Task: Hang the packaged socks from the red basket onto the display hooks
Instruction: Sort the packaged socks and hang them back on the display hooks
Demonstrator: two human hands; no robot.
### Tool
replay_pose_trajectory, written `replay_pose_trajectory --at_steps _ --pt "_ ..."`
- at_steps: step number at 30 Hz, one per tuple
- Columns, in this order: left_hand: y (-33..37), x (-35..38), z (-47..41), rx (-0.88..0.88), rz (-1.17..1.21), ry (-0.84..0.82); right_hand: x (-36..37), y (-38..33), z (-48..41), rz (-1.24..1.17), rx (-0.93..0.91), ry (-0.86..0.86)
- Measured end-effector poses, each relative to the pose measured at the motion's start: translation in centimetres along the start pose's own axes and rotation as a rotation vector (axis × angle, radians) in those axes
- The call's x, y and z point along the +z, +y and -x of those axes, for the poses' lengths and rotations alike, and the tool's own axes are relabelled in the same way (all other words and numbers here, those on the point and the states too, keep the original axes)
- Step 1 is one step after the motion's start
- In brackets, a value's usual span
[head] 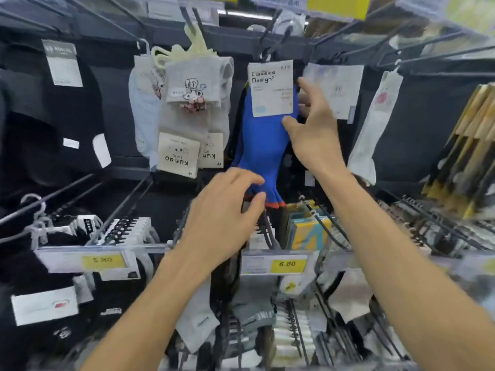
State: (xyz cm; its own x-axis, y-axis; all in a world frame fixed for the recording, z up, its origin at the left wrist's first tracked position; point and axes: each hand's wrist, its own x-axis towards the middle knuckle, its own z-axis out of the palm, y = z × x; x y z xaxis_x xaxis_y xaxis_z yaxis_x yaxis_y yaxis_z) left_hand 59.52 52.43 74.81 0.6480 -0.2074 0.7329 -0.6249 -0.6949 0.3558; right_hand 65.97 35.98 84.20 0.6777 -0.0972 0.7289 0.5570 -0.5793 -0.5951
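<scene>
- Two bare forearms reach up from the bottom edge. The left forearm (pixel 150 311) heads for the middle of the rack, and the right forearm (pixel 401 253) goes higher and further in.
- Between the hands hangs the task's thing, a pair of bright blue socks with orange-red toes under a white "Classics Design" card. This blue sock pack (pixel 263 140) is up in the top row, its card just beneath a black wire display hook (pixel 267 46).
- Its hanger looks to be on the hook or at its tip. Blur hides whether it is fully seated.
- The right hand (pixel 313 129) has the pack's right edge, thumb on the front by the card's lower corner and fingers behind. It is a narrow grip closed on the pack.
- The left hand (pixel 227 210) curls at the toe end, fingers and thumb close together. With the motion blur I cannot tell whether that grip really holds the sock.
- Just left of the pack hang grey cartoon-printed socks (pixel 192 87) with beige "kunao" cards. To the right hang a blurred white card and a long white sock (pixel 375 124).
- Lower down, hooks crowded with packs carry yellow price tags (pixel 288 265).
- The red basket is out of view, so what remains in it cannot be counted.
- By my reading this pack is near the end of its hanging. It needs only to be settled on the hook and let go, and any others come after.
</scene>
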Motion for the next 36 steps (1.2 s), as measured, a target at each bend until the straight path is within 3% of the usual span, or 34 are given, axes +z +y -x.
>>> replay_pose_trajectory --at_steps 5,8,11,14,19,22,25,28,31,36 --pt "5.9 1.3 0.5 0.161 0.073 0.118 -5.8 -0.2 11.3 0.173 -0.201 0.022" --pt "12.1 5.8 3.1 0.238 0.257 0.046 -11.0 1.6 19.1 0.177 -0.122 0.082" --pt "19.3 12.7 9.4 0.247 0.392 -0.211 -17.8 5.1 28.9 0.176 0.158 0.125" --pt "26.3 20.6 19.6 0.22 0.434 -0.65 -24.5 9.2 42.4 0.247 0.551 0.162" --pt "35.9 31.4 42.2 0.333 0.263 -1.484 -33.0 11.8 70.2 0.369 1.315 0.023" --pt "38.1 33.3 53.1 0.382 0.17 -1.809 -35.8 9.3 84.2 0.369 1.651 -0.068" --pt "38.1 33.5 60.1 0.452 0.029 -1.985 -37.0 5.8 94.0 0.281 1.945 -0.089" --pt "38.2 34.0 63.6 0.568 -0.036 -2.01 -37.6 3.8 99.4 0.188 2.124 0.046" --pt "40.0 35.4 64.8 0.617 0.002 -2.009 -38.5 3.8 102.0 0.138 2.221 0.204" --pt "44.1 40.6 66.1 0.587 0.032 -2.131 -40.3 6.8 104.1 0.043 2.293 0.235"
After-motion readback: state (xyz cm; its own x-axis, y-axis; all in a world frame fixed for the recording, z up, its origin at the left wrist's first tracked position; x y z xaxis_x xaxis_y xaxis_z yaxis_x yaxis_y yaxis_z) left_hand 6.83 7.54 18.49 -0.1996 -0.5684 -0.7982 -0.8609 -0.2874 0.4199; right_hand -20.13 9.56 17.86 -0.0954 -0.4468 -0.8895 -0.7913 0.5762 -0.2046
